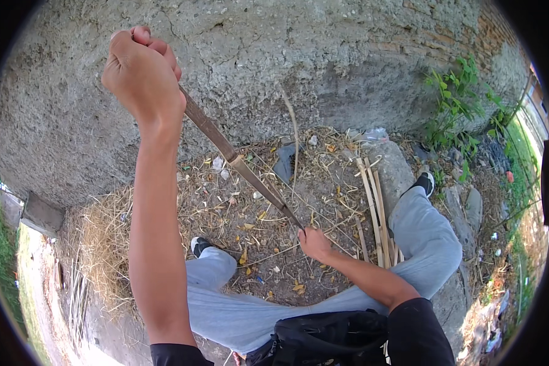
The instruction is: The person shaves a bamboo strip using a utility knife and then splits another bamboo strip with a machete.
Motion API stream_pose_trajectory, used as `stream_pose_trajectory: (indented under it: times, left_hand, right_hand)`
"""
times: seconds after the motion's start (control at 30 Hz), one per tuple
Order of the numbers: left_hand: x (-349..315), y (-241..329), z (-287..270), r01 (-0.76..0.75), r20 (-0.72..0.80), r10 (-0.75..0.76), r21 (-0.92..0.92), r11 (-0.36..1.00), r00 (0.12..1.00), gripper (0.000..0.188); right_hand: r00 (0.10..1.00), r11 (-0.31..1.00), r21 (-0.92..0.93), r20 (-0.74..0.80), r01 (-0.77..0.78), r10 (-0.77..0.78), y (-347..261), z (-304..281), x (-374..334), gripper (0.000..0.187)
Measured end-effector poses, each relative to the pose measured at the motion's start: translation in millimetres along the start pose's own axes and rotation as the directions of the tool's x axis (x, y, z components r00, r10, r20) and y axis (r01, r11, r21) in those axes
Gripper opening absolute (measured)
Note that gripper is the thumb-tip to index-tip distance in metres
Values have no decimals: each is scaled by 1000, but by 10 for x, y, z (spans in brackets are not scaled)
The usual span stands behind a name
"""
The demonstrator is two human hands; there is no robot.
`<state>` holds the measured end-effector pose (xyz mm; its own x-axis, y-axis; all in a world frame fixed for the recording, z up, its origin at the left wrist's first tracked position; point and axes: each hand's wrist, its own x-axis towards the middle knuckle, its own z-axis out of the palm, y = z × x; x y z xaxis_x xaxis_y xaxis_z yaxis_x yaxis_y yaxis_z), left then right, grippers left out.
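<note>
A long brown bamboo strip (212, 129) slants across the middle, with a pale ring at a joint partway down. My left hand (141, 67), raised high at the upper left, is closed in a fist around its upper end. Lower down and to the right, my right hand (315, 244) is closed on the other end, near my knees. Whether that hand holds anything besides the strip is hidden. Several pale split bamboo strips (377, 213) lie beside my right leg, apart from my hands.
A rough grey wall (256, 67) rises in front. Pale shavings and yellow leaves litter the ground (226, 207). Dry straw (107, 244) is heaped at the left. A thin stick (294, 128) stands against the wall. Stone slabs (393, 168) and a green plant (454, 97) are at the right.
</note>
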<state>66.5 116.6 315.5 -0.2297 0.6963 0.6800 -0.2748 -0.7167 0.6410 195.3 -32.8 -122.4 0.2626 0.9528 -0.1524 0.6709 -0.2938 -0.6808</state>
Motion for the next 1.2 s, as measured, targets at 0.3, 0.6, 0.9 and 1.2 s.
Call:
stream_pose_trajectory:
  times: [0.3, 0.6, 0.9, 1.2]
  left_hand:
    - [-40, -1, 20, 34, -39, -34, 8, 999, 999, 25]
    - [-24, -50, 98, 35, -35, -36, -35, 999, 999, 24]
    - [14, -40, -5, 45, -66, -44, 9, 999, 997, 24]
    - [58, 17, -163, 22, -65, -20, 18, 1000, 998, 23]
  right_hand:
    - [948, 945, -328, 306, 15, 92, 624, 222, 61, 29]
    - [941, 857, -508, 324, 83, 101, 1661, 690, 321, 22]
    - [929, 916, -398, 318, -52, 191, 1480, 454, 98, 32]
    - [872, 892, -430, 372, -142, 318, 1186, 378, 23, 28]
